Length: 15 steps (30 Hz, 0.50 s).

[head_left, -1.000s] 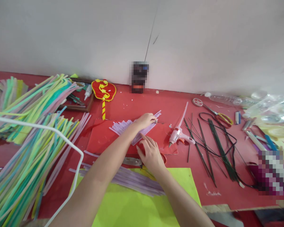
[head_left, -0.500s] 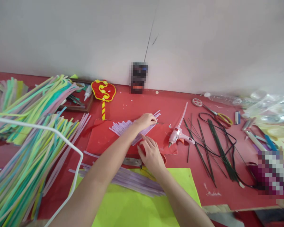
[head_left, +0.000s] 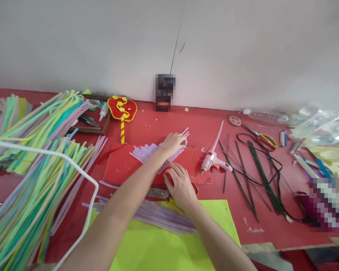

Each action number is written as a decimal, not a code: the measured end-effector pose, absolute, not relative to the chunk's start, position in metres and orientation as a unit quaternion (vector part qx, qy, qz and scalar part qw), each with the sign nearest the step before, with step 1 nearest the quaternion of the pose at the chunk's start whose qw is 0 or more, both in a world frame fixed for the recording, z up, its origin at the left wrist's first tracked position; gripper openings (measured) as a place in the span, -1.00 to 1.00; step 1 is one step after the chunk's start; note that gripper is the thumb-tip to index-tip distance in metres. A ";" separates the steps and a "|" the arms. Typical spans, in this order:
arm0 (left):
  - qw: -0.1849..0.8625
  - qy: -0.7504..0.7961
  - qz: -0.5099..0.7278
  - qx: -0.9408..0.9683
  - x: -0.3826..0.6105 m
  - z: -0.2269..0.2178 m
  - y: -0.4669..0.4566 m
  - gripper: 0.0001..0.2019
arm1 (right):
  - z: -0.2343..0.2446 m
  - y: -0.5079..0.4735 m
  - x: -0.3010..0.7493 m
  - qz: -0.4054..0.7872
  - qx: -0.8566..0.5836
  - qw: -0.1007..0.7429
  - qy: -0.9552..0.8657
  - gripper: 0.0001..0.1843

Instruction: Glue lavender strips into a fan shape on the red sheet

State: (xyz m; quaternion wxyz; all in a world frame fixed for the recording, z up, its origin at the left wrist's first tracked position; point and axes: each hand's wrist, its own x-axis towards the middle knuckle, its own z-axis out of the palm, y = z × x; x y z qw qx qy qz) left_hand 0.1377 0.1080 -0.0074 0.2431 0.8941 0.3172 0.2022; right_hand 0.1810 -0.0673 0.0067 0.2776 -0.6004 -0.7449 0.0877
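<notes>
A fan of lilac pipe cleaners [head_left: 143,152] lies on a red sheet [head_left: 118,169]. My left hand [head_left: 173,144] reaches across its right side, fingers curled closed around the upper ends of the pipe cleaners there. Just below, my right hand [head_left: 182,184] has bent fingers and thumb at the fan's lower end, gripping the pipe cleaners; the exact contact is partly hidden. More loose lilac pipe cleaners [head_left: 161,215] lie beneath my forearms, on a yellow-green sheet [head_left: 158,250]. A grey-handled tool [head_left: 157,193] shows between my arms, partly covered.
To the right are a pink glue gun [head_left: 207,162], dark green wires [head_left: 264,177] and yellow-handled scissors [head_left: 267,141]. Multicoloured pipe cleaners [head_left: 45,188] pile up at left, crossed by a white bent rod [head_left: 73,162]. A red-and-yellow fan ornament [head_left: 122,109] lies behind.
The view has shifted very slightly. Both hands stay at the lilac fan, with the left hand and the pipe cleaner ends by it moved slightly left.
</notes>
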 end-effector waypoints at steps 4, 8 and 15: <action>0.178 0.330 0.210 0.903 0.138 -0.008 0.106 -0.92 | 0.007 -0.067 0.181 0.088 -0.602 0.279 -0.743 -0.85; 0.160 0.340 0.229 0.898 0.138 -0.009 0.105 -0.90 | 0.006 -0.068 0.182 0.088 -0.600 0.280 -0.745 -0.83; 0.169 0.313 0.208 0.911 0.142 -0.013 0.104 -0.91 | 0.005 -0.068 0.182 0.089 -0.599 0.281 -0.745 -0.82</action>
